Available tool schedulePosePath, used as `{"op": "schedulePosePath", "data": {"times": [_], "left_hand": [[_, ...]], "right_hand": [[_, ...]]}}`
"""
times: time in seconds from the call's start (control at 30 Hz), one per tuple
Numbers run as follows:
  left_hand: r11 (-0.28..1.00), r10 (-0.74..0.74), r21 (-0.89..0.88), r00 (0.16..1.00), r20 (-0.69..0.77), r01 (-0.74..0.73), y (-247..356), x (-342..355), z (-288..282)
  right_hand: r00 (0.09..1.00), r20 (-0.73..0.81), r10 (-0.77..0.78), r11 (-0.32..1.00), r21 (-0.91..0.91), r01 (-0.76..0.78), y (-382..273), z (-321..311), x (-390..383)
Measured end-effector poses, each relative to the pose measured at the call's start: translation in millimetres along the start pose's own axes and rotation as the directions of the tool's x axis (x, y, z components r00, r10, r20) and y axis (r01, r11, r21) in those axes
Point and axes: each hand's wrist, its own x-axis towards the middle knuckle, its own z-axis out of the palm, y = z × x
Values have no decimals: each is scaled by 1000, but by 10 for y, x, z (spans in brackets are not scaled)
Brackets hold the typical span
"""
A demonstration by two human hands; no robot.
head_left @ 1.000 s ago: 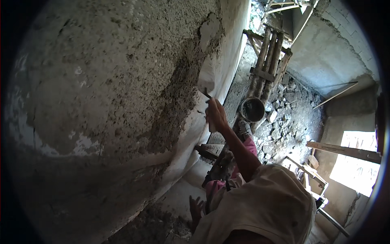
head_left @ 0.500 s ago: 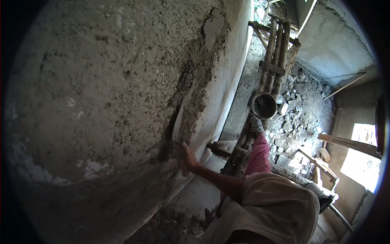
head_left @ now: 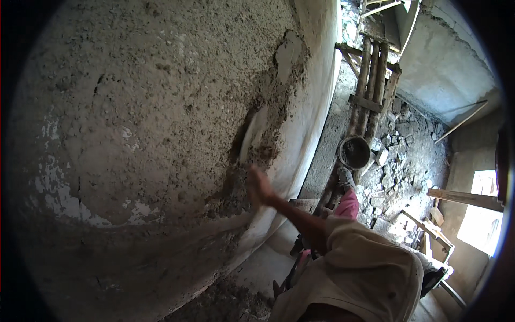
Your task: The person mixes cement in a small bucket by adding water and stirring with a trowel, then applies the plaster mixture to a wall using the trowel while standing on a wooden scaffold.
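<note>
My left hand (head_left: pixel 260 188) is at the wall's edge, smeared by motion, with its fingers too blurred to tell what they hold, if anything. Rough, pitted grey plaster (head_left: pixel 155 102) covers the wall beside it. Just above the hand, a pale curved strip (head_left: pixel 251 134) runs along the edge, and a darker brown patch of mortar (head_left: pixel 265 152) sits beside that strip. Higher up the same edge is a smoother grey patch (head_left: pixel 288 56). I cannot make out my right hand.
A round bucket (head_left: pixel 354 152) with grey contents stands on a walkway of poles (head_left: pixel 370 80), close to my shoe (head_left: pixel 345 180). Broken stones (head_left: pixel 394 150) litter the ground to the right. A wooden beam (head_left: pixel 464 198) crosses in front of a bright window (head_left: pixel 477 225).
My left hand has moved up along the wall edge and is more blurred. The whole view has shifted, so the wall and bucket appear slightly lower and further right.
</note>
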Motion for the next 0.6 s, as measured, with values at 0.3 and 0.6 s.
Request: {"op": "schedulePosePath", "data": {"times": [0.3,0.6], "left_hand": [[958,282,41,959,27,-283,488,-351,197],[952,184,-237,981,-69,-195,100,-669,216]], "right_hand": [[963,143,228,952,-240,-190,-106,55,-1234],[991,-5,132,991,-27,-132,-592,298,-268]]}}
